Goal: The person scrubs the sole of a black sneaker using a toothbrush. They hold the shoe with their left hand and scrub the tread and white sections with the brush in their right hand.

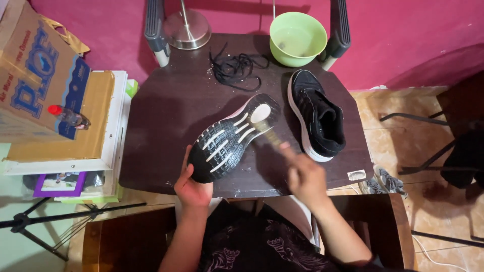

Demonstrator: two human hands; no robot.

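The left hand (190,185) grips the toe end of a black sneaker (233,137) that is turned sole up, thumb along the near edge and fingers wrapped under the far side, so the shoe slants up and away from that hand across the dark wooden table (166,111). The sole shows pale bars across the forefoot and a pale oval patch at the heel. The right hand (302,174) is closed around the handle of a small brush (269,135), which is blurred; its head sits at the heel end of the upturned sole, just beyond the right fingers. Whether the bristles touch the sole cannot be told through the blur. Just beyond and to the outside of the right hand a second black sneaker (317,117) with a white sole edge rests upright on the table, close beside the held shoe's heel. Farther off, past both hands, a loose tangle of black laces (238,68) lies on the tabletop, and a light green bowl (297,38) stands at the far edge, beyond the right hand. A round metal lamp base (187,29) sits at the far edge beyond the left hand. Well outside the left hand, a cardboard box (40,80) leans on a stack of flat boards.
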